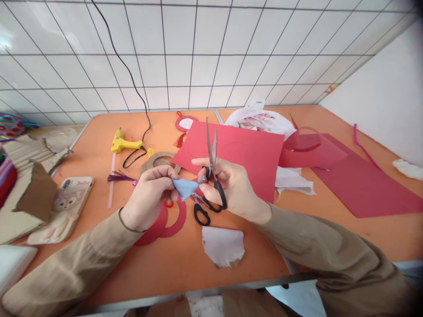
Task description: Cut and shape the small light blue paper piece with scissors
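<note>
Between my two hands, above the middle of the orange table, is a small folded piece of light blue fabric (185, 188). My left hand (150, 196) pinches its left end. My right hand (233, 185) has its thumb at the fabric's right tip and holds black-handled scissors (212, 154), blades pointing up and away. Beneath the hands lies a second pair of black-handled scissors (202, 213), partly hidden. Red paper rings (175, 224) lie below my left hand, and a ragged white cloth piece (223, 246) lies nearer the front edge.
A yellow glue gun (127, 143) with a black cord stands back left, a purple tassel (120, 177) near it. Large red sheets (254, 154) and a white plastic bag (264, 121) are behind and right. A phone (68, 207) and cardboard (33, 193) lie left.
</note>
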{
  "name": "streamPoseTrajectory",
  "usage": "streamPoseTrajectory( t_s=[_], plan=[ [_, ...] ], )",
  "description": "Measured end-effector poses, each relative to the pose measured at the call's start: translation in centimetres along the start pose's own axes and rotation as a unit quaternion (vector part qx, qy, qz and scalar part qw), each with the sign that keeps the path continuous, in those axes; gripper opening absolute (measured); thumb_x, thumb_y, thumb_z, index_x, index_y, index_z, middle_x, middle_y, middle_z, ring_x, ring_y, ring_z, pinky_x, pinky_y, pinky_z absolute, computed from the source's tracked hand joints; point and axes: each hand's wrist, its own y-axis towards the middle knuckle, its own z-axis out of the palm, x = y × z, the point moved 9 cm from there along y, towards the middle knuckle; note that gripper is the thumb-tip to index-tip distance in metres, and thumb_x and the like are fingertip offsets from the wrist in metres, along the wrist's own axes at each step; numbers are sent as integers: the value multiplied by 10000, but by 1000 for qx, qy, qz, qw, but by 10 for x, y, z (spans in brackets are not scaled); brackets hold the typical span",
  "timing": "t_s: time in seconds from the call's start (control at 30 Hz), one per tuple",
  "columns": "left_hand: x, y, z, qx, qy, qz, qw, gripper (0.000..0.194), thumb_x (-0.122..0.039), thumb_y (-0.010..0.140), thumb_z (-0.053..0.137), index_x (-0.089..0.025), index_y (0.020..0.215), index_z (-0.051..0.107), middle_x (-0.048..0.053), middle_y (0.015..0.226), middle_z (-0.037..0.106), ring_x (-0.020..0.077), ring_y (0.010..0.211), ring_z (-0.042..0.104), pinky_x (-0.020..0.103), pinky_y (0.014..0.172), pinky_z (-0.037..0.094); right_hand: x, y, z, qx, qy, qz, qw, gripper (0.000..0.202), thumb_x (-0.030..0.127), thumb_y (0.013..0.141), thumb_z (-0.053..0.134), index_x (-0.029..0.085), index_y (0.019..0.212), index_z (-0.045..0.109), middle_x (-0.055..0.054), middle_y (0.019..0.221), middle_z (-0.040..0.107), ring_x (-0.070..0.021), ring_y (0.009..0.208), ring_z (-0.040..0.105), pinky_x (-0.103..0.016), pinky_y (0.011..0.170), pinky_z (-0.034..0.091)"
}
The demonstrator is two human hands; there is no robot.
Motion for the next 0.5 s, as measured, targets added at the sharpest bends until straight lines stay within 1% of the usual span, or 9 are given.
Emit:
streamPoseTrajectory(
  t_s=[0.07, 0.1, 0.2, 0.27, 0.33, 0.4, 0.5],
  plan=[
    [1, -1, 3, 19, -1, 10, 1000, 114, -82, 540, 544, -161, 616, 575, -19, 500, 548, 81, 411, 434, 206, 417, 318, -1, 0, 2, 1, 12, -3, 1000, 409, 129, 650, 579, 233, 1024, 709, 10, 707, 594, -144, 637, 577, -282, 588, 496],
    [1, -1, 7, 37, 9, 19, 999, 131, -83, 543, 558, -161, 643, 587, -19, 530, 552, 82, 442, 440, 205, 430, 315, -2, 0, 2, 2, 16, -6, 1000, 408, 130, 652, 576, 233, 1023, 710, 12, 708, 591, -140, 634, 571, -279, 588, 491],
    [-2, -2, 16, 82, 73, 57, 992, 184, -100, 574, 703, -161, 737, 642, -17, 618, 581, 92, 543, 473, 205, 489, 348, -2, -2, 3, 7, 17, -18, 1000, 422, 119, 658, 578, 238, 1042, 705, 22, 712, 586, -128, 624, 553, -275, 593, 479],
    [-5, -2, 19, 85, 115, 80, 987, 203, -129, 564, 791, -155, 715, 658, -20, 618, 579, 88, 552, 468, 212, 513, 364, -1, -5, 4, 17, 22, -21, 999, 438, 100, 661, 581, 241, 1059, 700, 20, 726, 597, -126, 627, 551, -273, 593, 476],
    [-9, -3, 20, 79, 140, 90, 983, 166, -153, 578, 811, -146, 638, 656, -28, 559, 548, 77, 520, 439, 213, 503, 349, 0, -7, 6, 26, 24, -25, 999, 451, 89, 665, 585, 242, 1076, 693, 12, 759, 616, -133, 661, 569, -274, 602, 480],
    [-10, -4, 22, 84, 150, 86, 981, 148, -173, 617, 799, -139, 581, 660, -32, 506, 516, 70, 492, 416, 213, 486, 328, 2, -8, 6, 27, 15, -28, 999, 456, 89, 670, 589, 242, 1088, 687, 7, 777, 628, -139, 687, 580, -278, 611, 482],
    [-8, -3, 21, 87, 140, 70, 984, 141, -169, 613, 813, -132, 567, 685, -31, 494, 520, 64, 481, 420, 207, 479, 333, 1, -7, 8, 26, 14, -14, 999, 435, 95, 664, 595, 229, 1067, 690, 15, 722, 612, -128, 635, 559, -266, 575, 467]
  ],
)
